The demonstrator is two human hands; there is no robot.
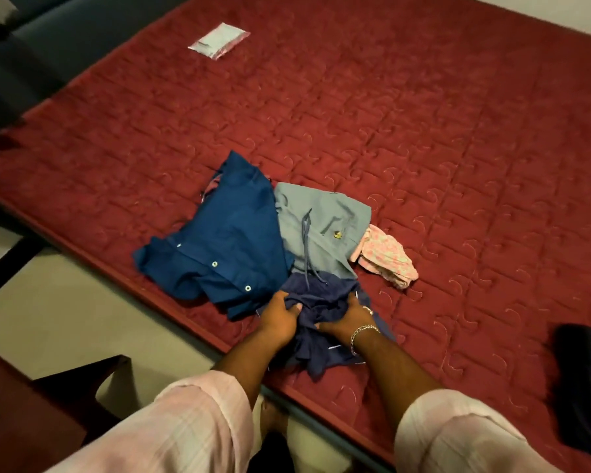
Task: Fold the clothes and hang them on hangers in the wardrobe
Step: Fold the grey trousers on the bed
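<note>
A small pile of clothes lies near the front edge of a red quilted mattress [423,131]. On the left of the pile is a dark blue buttoned shirt [219,244]. A grey-blue garment with a drawstring [321,227] lies beside it, and a pink floral cloth [386,257] sticks out on the right. At the front is a crumpled navy garment [321,302]. My left hand [280,314] grips its left side and my right hand [348,317], with a bracelet at the wrist, grips its right side. No hanger or wardrobe is in view.
A white plastic packet [219,40] lies far back on the mattress. A dark cloth [584,387] sits at the right edge. A dark wooden piece of furniture [48,404] stands on the pale floor at the lower left. A blue-grey headboard or sofa [31,56] is at the upper left.
</note>
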